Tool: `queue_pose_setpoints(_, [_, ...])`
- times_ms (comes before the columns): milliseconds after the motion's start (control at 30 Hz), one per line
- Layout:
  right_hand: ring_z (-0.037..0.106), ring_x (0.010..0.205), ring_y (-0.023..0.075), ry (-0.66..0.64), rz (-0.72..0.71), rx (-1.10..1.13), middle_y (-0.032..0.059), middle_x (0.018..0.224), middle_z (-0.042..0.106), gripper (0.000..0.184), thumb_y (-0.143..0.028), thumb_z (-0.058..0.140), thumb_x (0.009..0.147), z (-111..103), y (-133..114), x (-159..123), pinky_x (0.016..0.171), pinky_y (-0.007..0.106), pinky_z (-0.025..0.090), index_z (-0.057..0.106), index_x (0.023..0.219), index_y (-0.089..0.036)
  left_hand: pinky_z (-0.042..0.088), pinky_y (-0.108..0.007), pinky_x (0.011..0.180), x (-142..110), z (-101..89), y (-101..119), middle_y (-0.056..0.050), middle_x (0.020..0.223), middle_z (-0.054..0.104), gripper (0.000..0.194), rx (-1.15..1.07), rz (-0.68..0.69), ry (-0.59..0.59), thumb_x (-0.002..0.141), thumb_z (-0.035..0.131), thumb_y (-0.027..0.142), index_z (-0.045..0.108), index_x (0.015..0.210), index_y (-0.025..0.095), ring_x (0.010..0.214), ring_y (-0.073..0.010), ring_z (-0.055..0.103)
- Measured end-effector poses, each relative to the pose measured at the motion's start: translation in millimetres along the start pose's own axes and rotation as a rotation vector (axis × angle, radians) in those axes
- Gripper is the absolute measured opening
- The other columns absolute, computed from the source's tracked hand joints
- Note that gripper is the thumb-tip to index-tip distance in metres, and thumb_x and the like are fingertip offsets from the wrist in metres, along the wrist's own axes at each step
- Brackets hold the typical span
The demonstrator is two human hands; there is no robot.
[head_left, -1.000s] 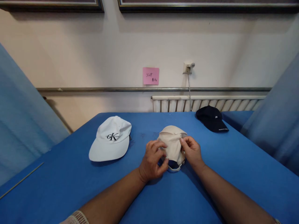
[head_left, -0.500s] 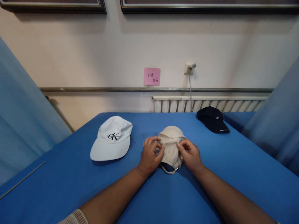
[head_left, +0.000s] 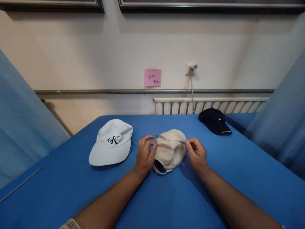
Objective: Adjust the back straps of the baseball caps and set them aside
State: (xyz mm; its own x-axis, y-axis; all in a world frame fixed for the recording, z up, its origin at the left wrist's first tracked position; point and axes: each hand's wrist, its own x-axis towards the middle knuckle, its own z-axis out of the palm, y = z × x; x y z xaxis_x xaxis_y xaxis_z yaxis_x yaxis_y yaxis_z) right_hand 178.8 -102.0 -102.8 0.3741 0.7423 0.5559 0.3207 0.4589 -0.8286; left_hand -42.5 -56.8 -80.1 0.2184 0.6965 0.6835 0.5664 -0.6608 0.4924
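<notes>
A beige baseball cap [head_left: 170, 149] rests on the blue-covered bed between my hands. Its back opening and strap face toward me and to the left, and its crown is creased. My left hand [head_left: 145, 156] is at the cap's left side, thumb and index finger closed on the fabric, other fingers curved above. My right hand [head_left: 197, 155] pinches the cap's right edge between thumb and forefinger, remaining fingers curled in. To the left lies a white cap [head_left: 111, 143] with black letters, its brim toward me. A black cap [head_left: 214, 121] sits at the far right.
The blue bed cover [head_left: 157, 200] spreads under everything. Behind it run a wall rail [head_left: 114, 92] and a radiator [head_left: 176, 107]. A pink note [head_left: 152, 77] and a plugged-in socket [head_left: 190, 69] are on the wall. Blue curtains [head_left: 19, 127] hang at both sides.
The beige cap has turned so that its strap opening swung left and its far end right. My hands have moved slightly apart, and the whole view has shifted a little.
</notes>
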Motion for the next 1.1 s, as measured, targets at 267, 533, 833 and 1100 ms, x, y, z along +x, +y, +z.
queue_pose_setpoints(267, [0.052, 0.059, 0.0128, -0.114, 0.062, -0.117, -0.0003, 0.074, 0.06, 0.019, -0.036, 0.059, 0.081, 2, 25, 7, 0.054, 0.025, 0.041, 0.06, 0.093, -0.02, 0.041, -0.048, 0.098, 14, -3.7, -40, -0.01, 0.113, 0.059, 0.018, 0.097, -0.171, 0.063, 0.086, 0.05, 0.031, 0.059, 0.076, 0.019, 0.11, -0.0258, 0.053])
queue_pose_setpoints(533, [0.056, 0.062, 0.0145, -0.185, 0.08, -0.2, 0.001, 0.078, 0.063, 0.022, -0.038, 0.06, 0.08, 8, 33, 4, 0.059, 0.028, 0.046, 0.06, 0.094, -0.021, 0.037, -0.05, 0.101, 11, -19.9, -14, -0.009, 0.119, 0.056, 0.007, 0.171, -0.041, 0.088, 0.082, 0.057, 0.028, 0.058, 0.081, 0.021, 0.116, -0.0278, 0.048])
queue_pose_setpoints(833, [0.056, 0.063, 0.0151, -0.208, 0.096, -0.238, 0.0013, 0.08, 0.063, 0.023, -0.039, 0.06, 0.08, 11, 34, 3, 0.06, 0.029, 0.045, 0.06, 0.093, -0.021, 0.032, -0.051, 0.104, 0, -19.2, 18, -0.008, 0.121, 0.056, 0.002, 0.27, 0.198, -0.125, 0.083, 0.059, 0.022, 0.06, 0.082, 0.021, 0.124, -0.0297, 0.04])
queue_pose_setpoints(1100, [0.057, 0.068, 0.0156, -0.24, -0.065, -0.348, 0.0032, 0.084, 0.06, 0.017, -0.034, 0.055, 0.084, 11, 32, 8, 0.067, 0.029, 0.047, 0.063, 0.091, -0.02, 0.032, -0.05, 0.103, 0, -16.3, 20, -0.009, 0.121, 0.058, 0.003, 0.281, 0.164, -0.093, 0.081, 0.06, 0.022, 0.06, 0.081, 0.02, 0.123, -0.0298, 0.042])
